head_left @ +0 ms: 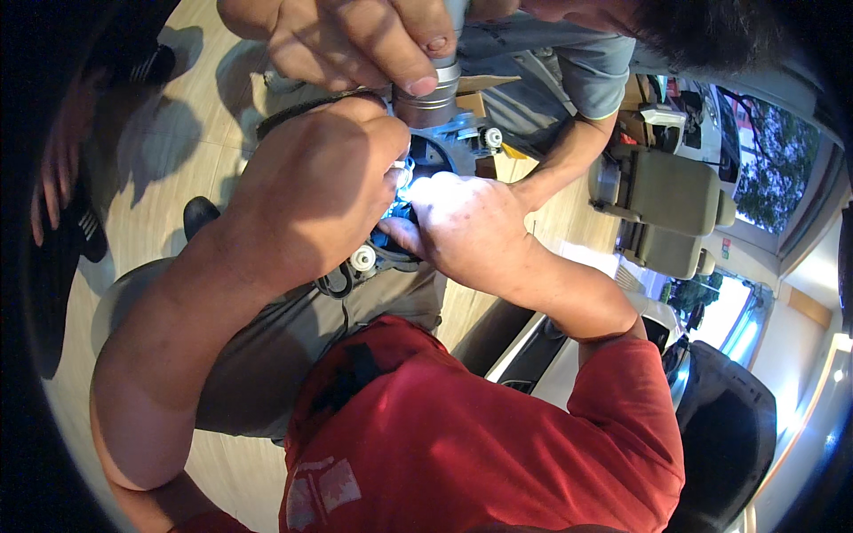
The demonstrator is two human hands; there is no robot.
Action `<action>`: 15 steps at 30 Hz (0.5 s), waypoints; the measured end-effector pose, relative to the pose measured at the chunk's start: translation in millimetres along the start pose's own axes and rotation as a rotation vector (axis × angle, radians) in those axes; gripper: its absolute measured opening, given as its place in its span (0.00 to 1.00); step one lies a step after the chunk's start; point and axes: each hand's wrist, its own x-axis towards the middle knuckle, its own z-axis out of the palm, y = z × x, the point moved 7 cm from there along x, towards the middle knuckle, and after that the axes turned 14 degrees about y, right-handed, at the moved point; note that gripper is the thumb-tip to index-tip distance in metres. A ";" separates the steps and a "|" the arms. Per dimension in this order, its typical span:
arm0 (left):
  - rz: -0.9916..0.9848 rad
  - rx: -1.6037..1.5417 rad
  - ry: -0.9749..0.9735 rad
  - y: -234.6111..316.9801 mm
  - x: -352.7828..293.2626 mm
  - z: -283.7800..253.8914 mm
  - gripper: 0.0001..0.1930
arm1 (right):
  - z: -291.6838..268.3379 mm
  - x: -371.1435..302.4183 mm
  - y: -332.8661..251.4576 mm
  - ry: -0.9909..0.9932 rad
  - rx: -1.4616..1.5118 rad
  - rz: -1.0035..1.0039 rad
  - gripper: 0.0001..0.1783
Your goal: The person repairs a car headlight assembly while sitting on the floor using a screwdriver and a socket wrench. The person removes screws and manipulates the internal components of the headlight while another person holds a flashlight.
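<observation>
Single view: left head-worn fisheye, facing steeply down over wearer's red shirt point(480, 426); left hand point(324, 178) and right hand point(471, 231) close, upper middle; floor point(209, 129) and beige seat point(677, 191) farther off; edges bow, corners black.

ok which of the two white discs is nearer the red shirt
The lower-left white disc, just below the left hand; the upper-right white disc is farther off, beyond the right hand.

Device point(435, 153): between left hand point(324, 178) and right hand point(473, 226). Flashlight point(428, 110): beyond right hand, in co-worker's hand point(355, 44). Small wheel point(362, 258): on device, nearside of left hand. Seat point(662, 200): right of right hand.
</observation>
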 end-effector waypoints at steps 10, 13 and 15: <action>0.047 0.018 0.060 3.2 3.3 2.5 0.10 | -4.5 -9.3 9.2 0.046 0.092 0.003 0.19; 0.019 0.018 0.046 1.9 4.5 3.4 0.10 | -0.2 -9.2 10.2 0.037 0.112 0.024 0.20; -0.004 -0.014 0.041 0.7 5.2 2.8 0.10 | 1.1 -8.9 9.8 0.021 0.108 0.026 0.20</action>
